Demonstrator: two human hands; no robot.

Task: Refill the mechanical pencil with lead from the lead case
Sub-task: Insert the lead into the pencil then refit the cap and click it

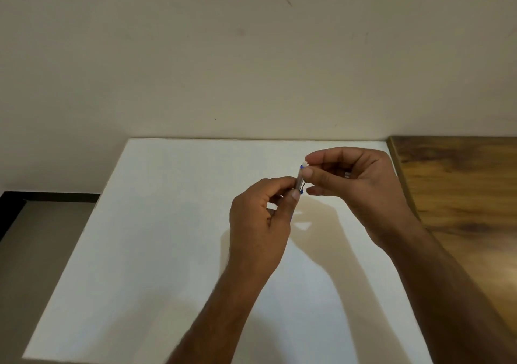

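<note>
Right-hand fingertips [307, 172] pinch the upper end of the mechanical pencil [300, 180], whose tilted barrel the left hand [261, 218] grips just below.

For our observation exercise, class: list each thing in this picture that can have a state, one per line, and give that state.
Mechanical pencil: held off the white board, tilted, upper end pointing away from the person.
Left hand: closed around the pencil's lower part.
Right hand: fingertips pinching the pencil's top end; open or capped cannot be told.
White board: lying flat, nothing resting on it.
</note>
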